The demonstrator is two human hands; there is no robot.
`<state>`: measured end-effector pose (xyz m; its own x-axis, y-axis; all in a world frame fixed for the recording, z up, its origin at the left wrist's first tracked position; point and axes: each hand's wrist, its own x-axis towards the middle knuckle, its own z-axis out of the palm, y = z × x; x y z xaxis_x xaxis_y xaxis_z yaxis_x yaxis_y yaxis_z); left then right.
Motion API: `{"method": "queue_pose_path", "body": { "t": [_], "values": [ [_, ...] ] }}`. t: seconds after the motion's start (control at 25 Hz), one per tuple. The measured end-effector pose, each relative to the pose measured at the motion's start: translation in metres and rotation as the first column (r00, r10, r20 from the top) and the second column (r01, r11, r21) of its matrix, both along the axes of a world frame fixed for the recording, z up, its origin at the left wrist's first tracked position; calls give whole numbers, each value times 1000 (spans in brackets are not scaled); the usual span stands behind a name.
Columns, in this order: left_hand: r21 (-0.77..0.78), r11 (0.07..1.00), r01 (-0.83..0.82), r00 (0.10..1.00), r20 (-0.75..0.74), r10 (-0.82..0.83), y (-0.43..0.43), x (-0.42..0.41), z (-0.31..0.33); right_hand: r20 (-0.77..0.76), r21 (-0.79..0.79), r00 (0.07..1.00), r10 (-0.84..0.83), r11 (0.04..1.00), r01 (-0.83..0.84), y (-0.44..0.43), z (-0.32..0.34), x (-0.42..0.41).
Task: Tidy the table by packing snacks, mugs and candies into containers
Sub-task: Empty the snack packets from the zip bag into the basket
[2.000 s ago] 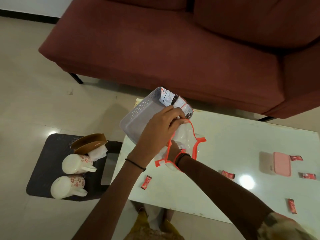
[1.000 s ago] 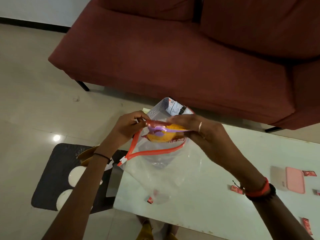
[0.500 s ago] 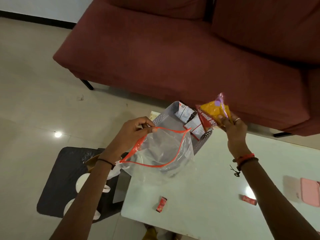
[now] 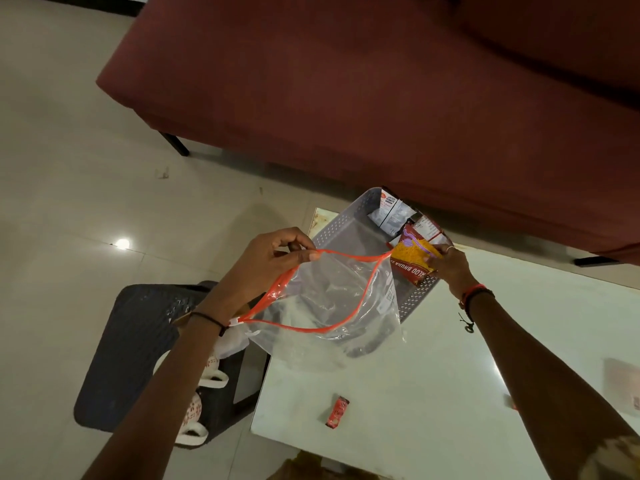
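Note:
My left hand [image 4: 273,258] pinches the orange rim of a clear zip bag [image 4: 329,306], which hangs open over the white table's [image 4: 433,375] left end. My right hand [image 4: 446,265] holds a yellow and red snack packet [image 4: 412,259] low over the right end of the grey perforated basket [image 4: 346,233]. White snack packets [image 4: 389,211] lie in the basket's far corner. A small red candy [image 4: 336,411] rests on the table near its front edge. White mugs with red flowers [image 4: 197,407] stand on the dark stool [image 4: 138,348] to the left, partly hidden by my left arm.
A dark red sofa [image 4: 381,81] runs along the far side of the table. A pink flat case [image 4: 623,386] lies at the table's right edge. The floor around the stool is pale tile.
My right hand took the yellow packet out of the clear bag, lifted it, then lowered it to the grey basket. My left hand keeps the bag open.

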<state>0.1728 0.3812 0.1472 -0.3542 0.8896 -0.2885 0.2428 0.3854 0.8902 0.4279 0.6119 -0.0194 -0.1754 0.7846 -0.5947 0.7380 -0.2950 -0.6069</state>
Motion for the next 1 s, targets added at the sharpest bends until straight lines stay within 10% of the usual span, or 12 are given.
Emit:
{"method": "queue_pose_path", "body": {
  "t": [0.52, 0.76, 1.0],
  "values": [
    [-22, 999, -36, 999, -2, 36, -7, 0, -11, 317, 219, 934, 168, 944, -244, -9, -5, -8],
    [-25, 999, -42, 999, -31, 41, -8, 7, -9, 217, 208, 968, 127, 963, -173, -5, 14, -4],
    [-18, 996, -85, 995, -54, 84, -7, 23, 4, -73, -140, 880, 470, 869, -475, -62, 87, 44]
  ]
}}
